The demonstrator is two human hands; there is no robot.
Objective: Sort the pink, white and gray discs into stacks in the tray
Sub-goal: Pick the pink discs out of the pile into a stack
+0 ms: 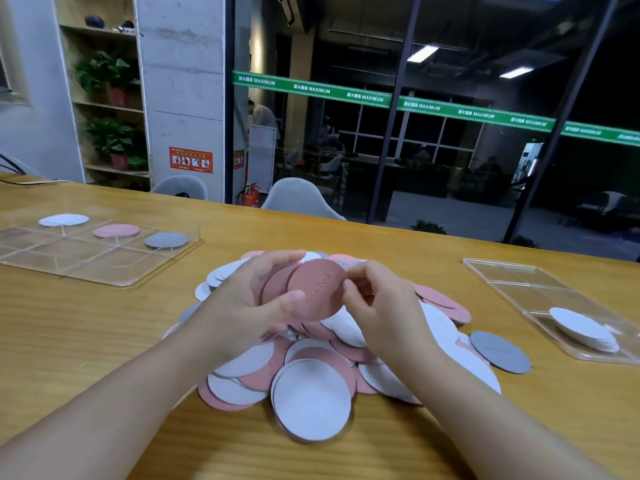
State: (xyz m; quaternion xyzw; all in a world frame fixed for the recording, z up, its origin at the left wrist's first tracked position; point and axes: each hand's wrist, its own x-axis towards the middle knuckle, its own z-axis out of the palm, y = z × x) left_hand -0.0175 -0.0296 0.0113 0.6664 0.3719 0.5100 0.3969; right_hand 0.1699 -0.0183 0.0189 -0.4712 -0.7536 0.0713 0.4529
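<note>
Left hand (pixel 249 299) cups pink discs (pixel 311 289); right hand (pixel 377 303) pinches the top one's edge. Square edges before traying (pixel 104 268).

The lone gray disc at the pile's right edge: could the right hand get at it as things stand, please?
Probably yes: the gray disc lies uncovered on the table beside the pile, but the right hand is pinching a pink disc and must release it first.

Office-like shared workspace; long wooden table (pixel 104 327); glass partition (pixel 450 150); plant shelves (pixel 110 109)
</note>
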